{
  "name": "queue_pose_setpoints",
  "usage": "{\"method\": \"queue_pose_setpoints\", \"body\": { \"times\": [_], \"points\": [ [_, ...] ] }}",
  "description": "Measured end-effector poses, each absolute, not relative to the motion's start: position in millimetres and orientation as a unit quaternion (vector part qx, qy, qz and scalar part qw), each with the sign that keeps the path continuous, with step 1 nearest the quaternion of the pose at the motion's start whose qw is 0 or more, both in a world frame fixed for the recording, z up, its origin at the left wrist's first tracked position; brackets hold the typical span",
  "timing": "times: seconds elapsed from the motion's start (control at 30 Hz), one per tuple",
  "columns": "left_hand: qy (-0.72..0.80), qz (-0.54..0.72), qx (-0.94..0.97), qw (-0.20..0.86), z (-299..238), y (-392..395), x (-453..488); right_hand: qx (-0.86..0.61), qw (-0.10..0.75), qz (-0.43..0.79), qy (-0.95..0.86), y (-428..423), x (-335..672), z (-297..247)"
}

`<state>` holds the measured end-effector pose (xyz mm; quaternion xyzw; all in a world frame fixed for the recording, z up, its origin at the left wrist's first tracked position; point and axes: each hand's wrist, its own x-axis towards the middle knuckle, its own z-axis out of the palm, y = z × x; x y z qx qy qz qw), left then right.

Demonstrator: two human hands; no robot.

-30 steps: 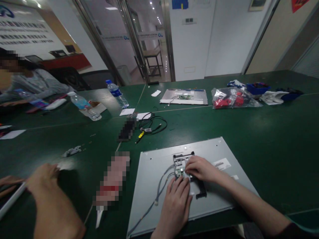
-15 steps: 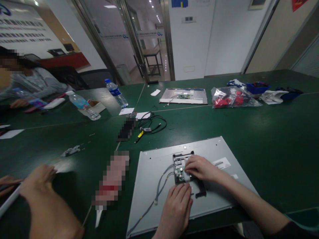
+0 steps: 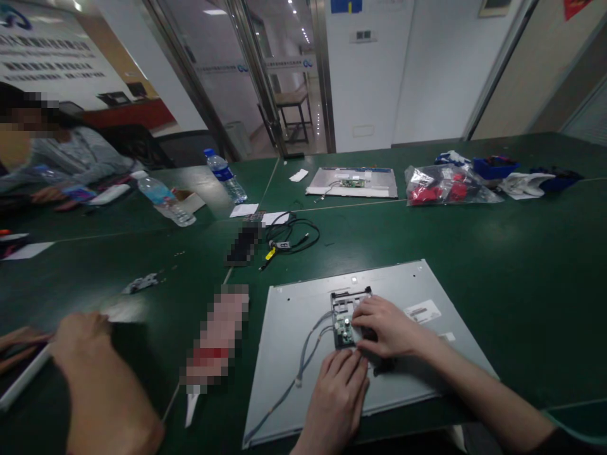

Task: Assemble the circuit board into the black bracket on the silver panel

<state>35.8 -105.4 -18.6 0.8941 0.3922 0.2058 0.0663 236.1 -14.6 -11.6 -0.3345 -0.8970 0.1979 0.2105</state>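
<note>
The right hand [image 3: 386,322] is being held low at the right side of a small green board [image 3: 342,320], with its fingers bent. Whether anything is being gripped cannot be told, because the fingertips are being partly hidden. The left hand [image 3: 339,388] is being rested, palm down, on a big flat silver panel [image 3: 284,328]. Its fingers are being held close together, and whether anything is being pinched cannot be told.

The board is being edged by a black frame [image 3: 351,292], just past the left fingertips. The panel is being spread out under both hands. Gray wires [image 3: 298,381] are being led from the board across the panel, to the left of the left hand. A white sticker [image 3: 423,311] is being shown just right of the right hand.

Farther left of the left hand, a blurred pink thing [image 3: 220,335] is being held up by the green table [image 3: 474,253]. Past it, another person's hand [image 3: 83,335] is being held near a long white thing [image 3: 23,379]. Ahead of both hands, a looped black cable [image 3: 310,248] is being seen. Farther ahead, a second panel [image 3: 374,183] and a clear bag [image 3: 443,186] with red things inside are being seen.
</note>
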Motion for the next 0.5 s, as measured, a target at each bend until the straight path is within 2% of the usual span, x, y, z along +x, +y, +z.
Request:
{"method": "queue_pose_setpoints", "body": {
  "times": [0.2,0.5],
  "points": [
    [0.391,0.213,0.893,0.058,-21.0,-106.1,35.0,-0.348,0.187,0.146,-0.907,-22.1,231.6,-16.4],
    [0.382,0.218,0.895,0.071,-15.9,-108.4,34.5,-0.353,0.210,0.153,-0.899,-25.2,231.2,-18.0]
  ]
}}
